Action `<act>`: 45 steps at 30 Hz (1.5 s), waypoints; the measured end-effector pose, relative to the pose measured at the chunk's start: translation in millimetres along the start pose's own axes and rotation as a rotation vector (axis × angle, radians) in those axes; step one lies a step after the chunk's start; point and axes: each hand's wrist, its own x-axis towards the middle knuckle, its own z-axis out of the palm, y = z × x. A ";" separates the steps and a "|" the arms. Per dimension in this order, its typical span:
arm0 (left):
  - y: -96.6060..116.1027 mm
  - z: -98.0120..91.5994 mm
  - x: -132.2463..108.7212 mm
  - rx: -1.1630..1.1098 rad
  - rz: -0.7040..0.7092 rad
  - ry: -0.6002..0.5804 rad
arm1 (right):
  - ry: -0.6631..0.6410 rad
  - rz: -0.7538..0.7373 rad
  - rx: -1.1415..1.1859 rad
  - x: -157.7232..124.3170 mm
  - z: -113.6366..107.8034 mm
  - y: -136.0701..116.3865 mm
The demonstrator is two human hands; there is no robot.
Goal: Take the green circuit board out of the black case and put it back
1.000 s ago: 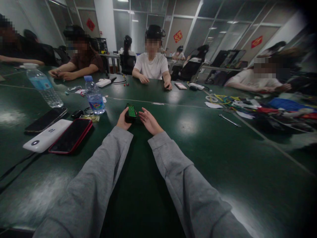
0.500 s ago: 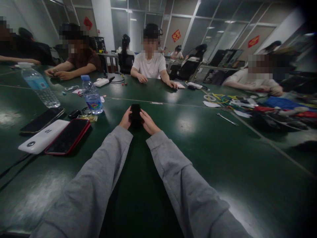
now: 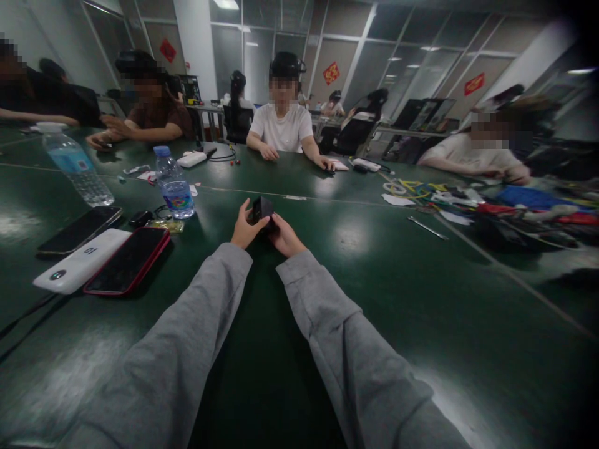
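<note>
Bench [image 3: 388, 299]: smooth, dark green, glossy enough to mirror the lamps, crossed by pale straight seams. Sleeves [image 3: 224, 274]: soft grey knit, creased, gathered at the wrists.

Black block [image 3: 262, 207]: small, box-shaped, with flat faces and straight edges, matt and dark, tilted; finer detail is too dark to read. It lies between the two hands, over the bench. The left hand [image 3: 245, 226] is partly open, its forefinger raised at the block's left side and its thumb laid across the near face, gripping it. The right hand [image 3: 285, 236] is curled round the lower right side, supporting it; its far fingertips are hidden.

Containers, left of the left hand: a blue-capped bottle [image 3: 176, 184] of clear plastic with a colourful label, upright, and, farther left, a larger white-capped bottle [image 3: 77, 163] with ribbed lower walls and a blue label. How full each is cannot be told.

Nearer the wearer than these bottles lie a flat red-cased phone [image 3: 128, 260], a rounded white device [image 3: 79, 265] and a dark phone [image 3: 77, 232]. Well to the right of the right hand: a slender metal wrench [image 3: 427, 228] and tangled cables [image 3: 416, 188].
</note>
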 end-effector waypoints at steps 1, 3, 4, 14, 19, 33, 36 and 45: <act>2.4 1.6 -2.1 0.015 0.025 0.015 | 0.003 0.007 0.010 -0.1 -0.9 -0.6; 9.5 6.2 -6.6 0.032 0.075 0.051 | 0.027 0.021 0.030 -0.5 -2.6 -2.1; 13.8 9.0 -8.7 0.030 0.102 0.071 | 0.044 0.031 0.039 -0.7 -3.5 -3.0; 38.8 5.5 -3.8 -0.513 -0.409 0.137 | 0.044 0.051 0.227 -0.9 -10.3 -11.7; 38.4 -9.2 -6.5 -0.745 -0.589 -0.016 | 0.036 0.084 0.250 -2.1 -8.9 -13.5; 33.8 -10.8 -1.9 -0.862 -0.647 0.007 | 0.008 0.086 0.243 0.3 -9.4 -10.8; 34.8 -10.7 -2.3 -0.874 -0.652 0.021 | 0.013 0.088 0.244 -0.8 -8.0 -11.1; 38.2 -7.3 -3.0 -0.782 -0.633 -0.017 | 0.053 0.085 0.236 -3.1 -4.3 -12.0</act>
